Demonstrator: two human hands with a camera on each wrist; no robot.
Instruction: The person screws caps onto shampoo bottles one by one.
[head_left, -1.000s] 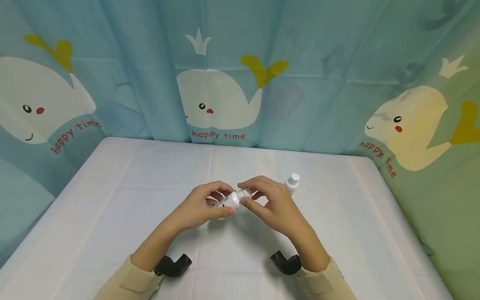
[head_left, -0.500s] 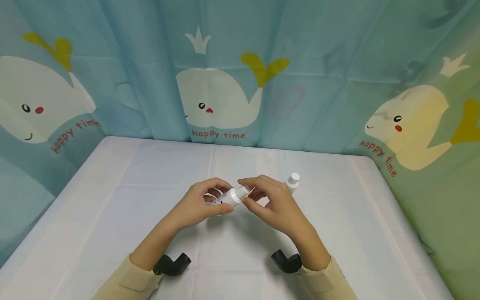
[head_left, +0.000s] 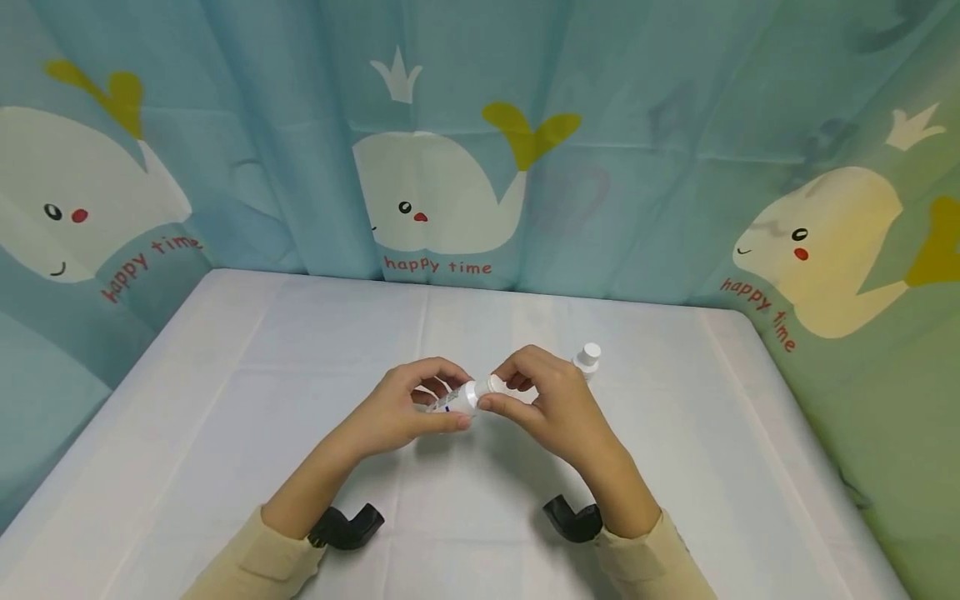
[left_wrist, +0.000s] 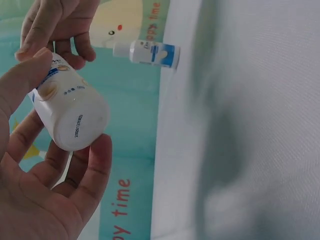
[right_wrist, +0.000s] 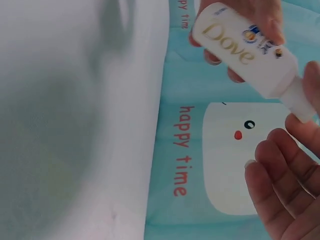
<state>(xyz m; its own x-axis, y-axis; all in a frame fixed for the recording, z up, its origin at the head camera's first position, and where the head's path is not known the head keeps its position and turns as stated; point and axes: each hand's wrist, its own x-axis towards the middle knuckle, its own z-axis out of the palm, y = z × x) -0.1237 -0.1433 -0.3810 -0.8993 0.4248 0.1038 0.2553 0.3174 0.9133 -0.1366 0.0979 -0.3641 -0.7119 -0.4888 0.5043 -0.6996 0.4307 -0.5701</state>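
Note:
A small white Dove bottle point(head_left: 461, 399), with gold lettering and blue print in the right wrist view, is held tilted above the table. My left hand point(head_left: 408, 407) grips its body between thumb and fingers; its flat base point(left_wrist: 82, 125) faces the left wrist camera. My right hand point(head_left: 553, 402) pinches the bottle's white cap point(right_wrist: 296, 101) between thumb and forefinger, its other fingers loosely bent. A second small white bottle point(head_left: 588, 358) with a white cap and blue-and-white label point(left_wrist: 159, 54) stands upright behind my right hand, which partly hides it in the head view.
A white cloth covers the table point(head_left: 315, 333). Behind it hangs a blue-green curtain point(head_left: 622, 217) with printed whales and "happy time" lettering. Black curved pieces point(head_left: 347, 528) are worn at both wrists, by the beige sleeves point(head_left: 258, 554).
The right thumb and fingers have closed in on the cap from a looser position around it. The held bottle has shifted slightly in the left hand's grip. The second bottle stays in place.

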